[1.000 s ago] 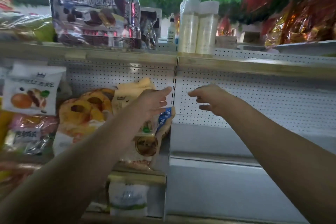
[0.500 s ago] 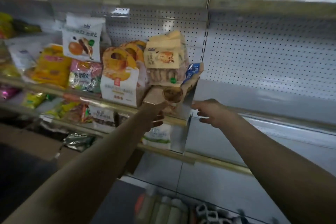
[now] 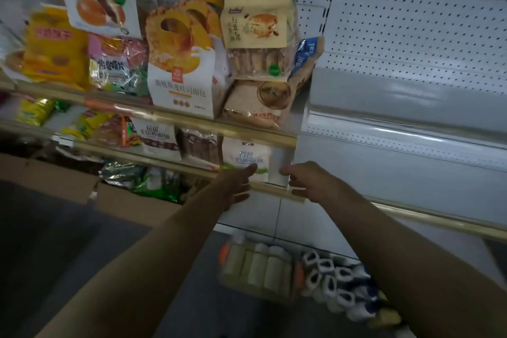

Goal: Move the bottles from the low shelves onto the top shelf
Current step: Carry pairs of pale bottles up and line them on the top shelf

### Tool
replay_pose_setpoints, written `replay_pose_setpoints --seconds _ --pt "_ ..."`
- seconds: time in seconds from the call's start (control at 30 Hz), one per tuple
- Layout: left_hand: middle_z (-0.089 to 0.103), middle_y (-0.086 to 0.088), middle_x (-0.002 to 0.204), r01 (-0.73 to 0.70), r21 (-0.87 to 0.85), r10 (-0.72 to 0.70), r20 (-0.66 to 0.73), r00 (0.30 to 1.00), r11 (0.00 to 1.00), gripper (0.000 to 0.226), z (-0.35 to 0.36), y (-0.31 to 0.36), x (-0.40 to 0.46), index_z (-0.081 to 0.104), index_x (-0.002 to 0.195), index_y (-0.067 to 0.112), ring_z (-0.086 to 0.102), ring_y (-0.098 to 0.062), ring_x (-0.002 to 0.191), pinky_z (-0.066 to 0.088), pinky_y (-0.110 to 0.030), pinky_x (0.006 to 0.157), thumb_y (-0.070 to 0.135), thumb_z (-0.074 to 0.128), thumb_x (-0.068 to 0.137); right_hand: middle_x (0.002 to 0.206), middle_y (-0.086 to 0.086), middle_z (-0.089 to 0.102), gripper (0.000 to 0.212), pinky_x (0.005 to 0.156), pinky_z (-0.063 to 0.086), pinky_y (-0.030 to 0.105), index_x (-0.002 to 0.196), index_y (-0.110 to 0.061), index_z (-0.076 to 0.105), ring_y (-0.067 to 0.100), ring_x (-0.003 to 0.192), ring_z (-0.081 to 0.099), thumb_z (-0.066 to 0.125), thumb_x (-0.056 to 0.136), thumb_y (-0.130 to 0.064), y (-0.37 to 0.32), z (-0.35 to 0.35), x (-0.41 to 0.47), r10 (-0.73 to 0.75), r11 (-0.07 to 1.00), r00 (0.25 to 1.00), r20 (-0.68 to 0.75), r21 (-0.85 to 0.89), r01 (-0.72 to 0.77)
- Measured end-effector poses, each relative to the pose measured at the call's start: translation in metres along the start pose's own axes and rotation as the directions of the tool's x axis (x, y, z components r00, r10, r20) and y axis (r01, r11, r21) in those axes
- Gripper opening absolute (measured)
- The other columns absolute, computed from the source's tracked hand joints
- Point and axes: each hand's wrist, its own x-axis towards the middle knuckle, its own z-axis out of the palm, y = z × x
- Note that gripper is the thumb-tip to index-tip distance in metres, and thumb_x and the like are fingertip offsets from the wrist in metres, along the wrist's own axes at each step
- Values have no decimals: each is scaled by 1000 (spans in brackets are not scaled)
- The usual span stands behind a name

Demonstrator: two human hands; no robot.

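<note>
Several pale cream bottles (image 3: 258, 269) with white caps stand in a row on the lowest shelf, at the bottom centre. To their right lie several white trigger spray bottles (image 3: 332, 280). My left hand (image 3: 237, 185) and my right hand (image 3: 307, 181) hang side by side in front of a gold shelf rail (image 3: 277, 189), well above the bottles. Both hands hold nothing, with fingers loosely apart. The top shelf is out of view.
Bread and snack bags (image 3: 181, 63) fill the left shelves in two tiers. The right bay has bare white pegboard (image 3: 411, 22) and grey shelf edges (image 3: 397, 129). A brown cardboard box (image 3: 55, 181) sits at lower left.
My view has tipped down from the top shelf to the low shelves. Both hands have dropped from the upper pegboard to the lower rail, and the low bottles have come into sight.
</note>
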Motion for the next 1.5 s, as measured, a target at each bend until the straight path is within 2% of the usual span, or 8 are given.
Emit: replay_pose_setpoints --seconds 0.27,0.47,0.7,0.83,1.03,1.17,1.33,1.5 --pt "60 -7 108 132 0 -131 121 984 991 31 -40 -27 43 59 106 21 61 -20 92 55 -34 77 36 77 85 115 14 62 43 86 56 37 126 -5 60 22 101 62 76 88 -19 30 43 40 118 993 990 -75 -4 -118" --pt "59 -5 93 233 64 -238 86 967 970 29 -57 -53 73 60 93 12 59 -17 84 52 -29 66 37 74 88 111 15 58 30 98 52 45 113 -1 63 27 102 58 77 88 -12 62 62 57 222 975 973 -63 23 -221" --pt "58 -6 87 354 92 -360 60 931 931 29 -65 -110 102 62 93 13 57 -16 78 52 -31 74 39 71 90 119 19 59 33 88 55 38 122 2 60 31 113 60 71 92 -9 118 65 87 333 943 940 -66 17 -333" --pt "57 -3 86 414 89 -418 33 908 906 25 -56 -140 106 61 95 13 57 -15 80 52 -30 72 36 69 93 113 18 59 13 101 48 48 96 -8 64 32 111 58 73 87 -8 155 63 107 414 905 910 -18 113 -410" --pt "56 -6 80 500 119 -500 -25 865 858 29 -38 -202 140 60 87 9 57 -21 80 53 -39 82 35 74 89 94 12 60 22 55 50 26 112 -9 59 17 72 65 64 91 -2 224 52 148 503 859 864 -40 138 -493" --pt "57 -6 72 563 124 -557 -79 827 817 33 -25 -254 169 60 84 9 56 -23 77 47 -37 74 38 76 87 111 15 70 48 65 60 37 120 -7 65 29 93 68 79 75 -14 290 49 188 575 818 815 -71 85 -569" --pt "54 -8 70 590 176 -576 -128 808 788 32 -7 -321 206 59 83 10 53 -22 66 49 -37 74 38 74 88 97 14 62 46 49 41 27 119 -4 64 22 73 56 79 79 -20 343 53 228 638 768 760 -124 28 -640" --pt "57 -5 81 578 223 -559 -145 816 785 37 1 -376 247 59 109 8 56 -19 73 53 -38 76 38 71 91 110 15 63 50 63 48 33 126 -2 61 28 94 59 77 83 -22 393 66 272 628 768 762 -154 -34 -640"
